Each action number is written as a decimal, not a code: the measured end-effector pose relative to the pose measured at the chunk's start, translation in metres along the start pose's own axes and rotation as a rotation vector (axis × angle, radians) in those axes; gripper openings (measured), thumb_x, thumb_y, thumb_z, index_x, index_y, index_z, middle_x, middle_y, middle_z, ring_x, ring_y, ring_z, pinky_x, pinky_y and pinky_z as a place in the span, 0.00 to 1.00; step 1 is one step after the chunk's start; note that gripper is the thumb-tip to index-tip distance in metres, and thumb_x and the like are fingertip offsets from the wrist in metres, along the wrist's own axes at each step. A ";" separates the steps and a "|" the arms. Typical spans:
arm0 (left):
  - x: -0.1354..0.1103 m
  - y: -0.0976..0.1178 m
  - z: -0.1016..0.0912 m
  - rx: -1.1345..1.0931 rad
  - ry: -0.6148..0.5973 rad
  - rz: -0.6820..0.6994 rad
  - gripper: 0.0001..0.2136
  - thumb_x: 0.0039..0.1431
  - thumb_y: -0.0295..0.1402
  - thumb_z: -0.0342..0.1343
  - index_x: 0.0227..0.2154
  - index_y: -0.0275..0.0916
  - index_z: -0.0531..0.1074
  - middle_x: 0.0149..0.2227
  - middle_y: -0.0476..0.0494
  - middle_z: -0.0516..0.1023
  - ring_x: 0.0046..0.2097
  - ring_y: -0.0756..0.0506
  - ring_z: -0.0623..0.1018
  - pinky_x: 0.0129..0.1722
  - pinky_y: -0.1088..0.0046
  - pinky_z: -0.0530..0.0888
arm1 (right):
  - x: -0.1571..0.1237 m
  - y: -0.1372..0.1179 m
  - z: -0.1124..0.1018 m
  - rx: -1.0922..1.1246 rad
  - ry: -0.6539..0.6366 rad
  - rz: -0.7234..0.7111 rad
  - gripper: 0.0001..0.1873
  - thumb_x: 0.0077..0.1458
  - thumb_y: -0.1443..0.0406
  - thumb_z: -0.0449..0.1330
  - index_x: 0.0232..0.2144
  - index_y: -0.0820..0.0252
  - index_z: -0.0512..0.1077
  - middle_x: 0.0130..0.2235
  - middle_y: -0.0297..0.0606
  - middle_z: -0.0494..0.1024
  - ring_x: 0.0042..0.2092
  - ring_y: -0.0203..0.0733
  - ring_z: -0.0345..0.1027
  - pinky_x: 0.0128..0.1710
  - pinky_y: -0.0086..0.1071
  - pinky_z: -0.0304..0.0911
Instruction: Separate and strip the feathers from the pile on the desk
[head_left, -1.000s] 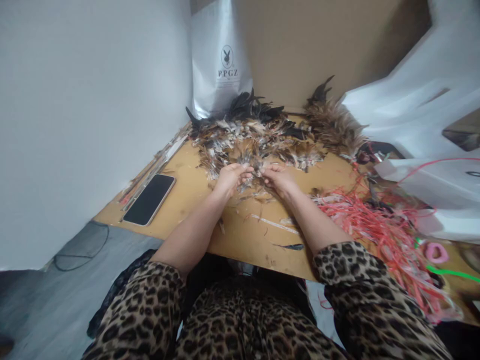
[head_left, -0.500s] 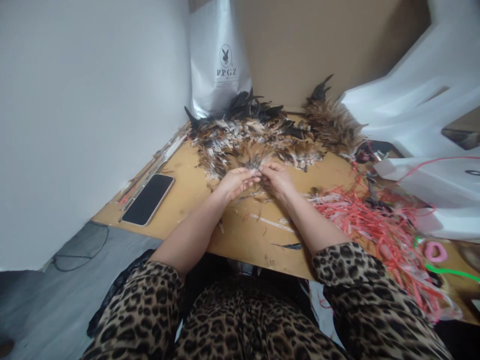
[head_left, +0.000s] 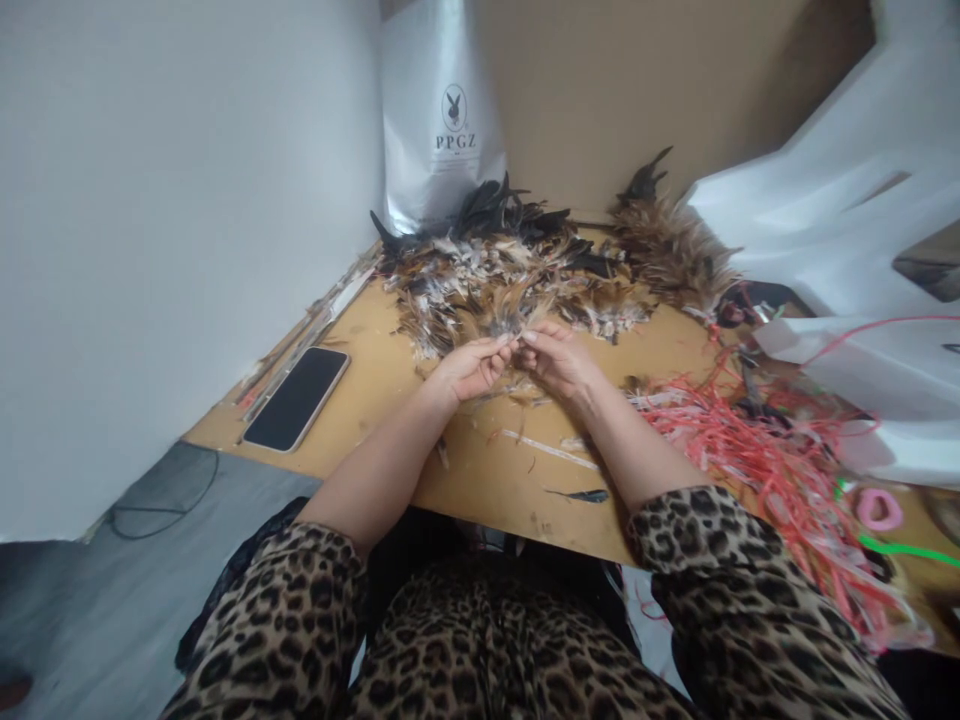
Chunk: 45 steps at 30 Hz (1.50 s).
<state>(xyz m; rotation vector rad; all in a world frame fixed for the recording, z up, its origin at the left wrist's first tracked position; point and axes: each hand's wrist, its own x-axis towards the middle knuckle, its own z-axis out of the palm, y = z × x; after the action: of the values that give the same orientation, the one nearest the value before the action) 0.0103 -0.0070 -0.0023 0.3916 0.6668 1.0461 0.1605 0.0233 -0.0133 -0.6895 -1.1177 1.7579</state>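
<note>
The left hand (head_left: 472, 368) and right hand (head_left: 556, 358) met almost tip to tip, each with its thumb pressed toward its forefinger, clamped at the base of a small feather bunch (head_left: 511, 308). Its brown plumes fanned out just beyond the fingertips; the stems between them were too small to make out. Directly behind the fingers, a heap of feathers (head_left: 457, 262), black, brown and white, spread over the table (head_left: 390, 385).

Farther beyond the fingers and slightly to their left stood a silvery bag (head_left: 439, 170) printed "PPGZ"; its top ran out of view, and its contents could not be seen. Well to the right of the fingers hung a white bag (head_left: 795, 215), what it held likewise hidden. A brown feather bundle (head_left: 671, 245) lay between that bag and the heap, beyond the fingers and to their right.

A phone (head_left: 297, 398) lay left of the fingers, well apart from them. Red and white strands (head_left: 750, 450) sprawled to their right, nearer the person.
</note>
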 end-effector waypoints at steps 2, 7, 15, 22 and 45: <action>0.001 -0.001 -0.001 0.052 0.008 0.019 0.06 0.54 0.20 0.50 0.27 0.29 0.71 0.25 0.45 0.74 0.24 0.60 0.72 0.21 0.91 0.66 | 0.001 0.000 0.000 0.009 0.031 -0.020 0.13 0.35 0.63 0.68 0.22 0.60 0.67 0.20 0.29 0.69 0.20 0.27 0.56 0.19 0.23 0.50; 0.005 -0.006 -0.002 0.255 0.016 0.158 0.04 0.53 0.22 0.53 0.29 0.29 0.72 0.30 0.41 0.77 0.27 0.55 0.75 0.22 0.86 0.68 | 0.002 -0.001 0.001 -0.031 0.119 -0.065 0.15 0.35 0.62 0.68 0.19 0.60 0.64 0.16 0.27 0.66 0.18 0.27 0.54 0.18 0.23 0.47; 0.006 -0.012 -0.002 0.361 0.020 0.230 0.03 0.50 0.25 0.56 0.28 0.29 0.72 0.29 0.41 0.77 0.27 0.55 0.75 0.23 0.85 0.67 | 0.003 0.009 0.002 -0.150 0.179 -0.145 0.15 0.35 0.60 0.66 0.19 0.59 0.63 0.18 0.27 0.65 0.19 0.28 0.55 0.21 0.25 0.51; 0.008 -0.014 -0.001 0.542 0.096 0.315 0.06 0.46 0.29 0.60 0.24 0.29 0.72 0.25 0.41 0.76 0.25 0.54 0.74 0.25 0.81 0.69 | 0.002 0.011 0.002 -0.226 0.208 -0.143 0.15 0.36 0.59 0.66 0.19 0.60 0.63 0.19 0.27 0.65 0.21 0.29 0.55 0.22 0.26 0.52; 0.009 -0.017 0.001 0.715 0.163 0.366 0.09 0.45 0.35 0.58 0.21 0.32 0.72 0.19 0.45 0.73 0.20 0.53 0.71 0.21 0.79 0.67 | -0.001 0.005 0.003 -0.266 0.210 -0.118 0.14 0.36 0.58 0.65 0.22 0.61 0.69 0.20 0.29 0.69 0.23 0.30 0.59 0.25 0.26 0.55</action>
<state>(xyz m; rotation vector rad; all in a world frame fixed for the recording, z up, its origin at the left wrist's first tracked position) 0.0255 -0.0067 -0.0147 1.0878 1.1446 1.1687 0.1567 0.0206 -0.0169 -0.9261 -1.2305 1.4159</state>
